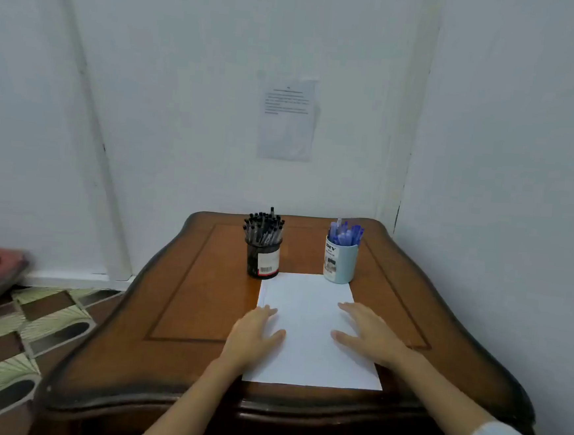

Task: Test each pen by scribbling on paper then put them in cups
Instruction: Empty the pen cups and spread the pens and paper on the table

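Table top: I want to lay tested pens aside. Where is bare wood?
Bare table: the wide patch left of the paper and black cup; a narrower strip right of the blue cup. Crowded: the paper, under left hand and right hand.

I get one wide-angle view from the head, facing forward and down at the counter (pixel 182 312), close enough that it spans most of the lower frame; the wall (pixel 184 106) fills the upper half.
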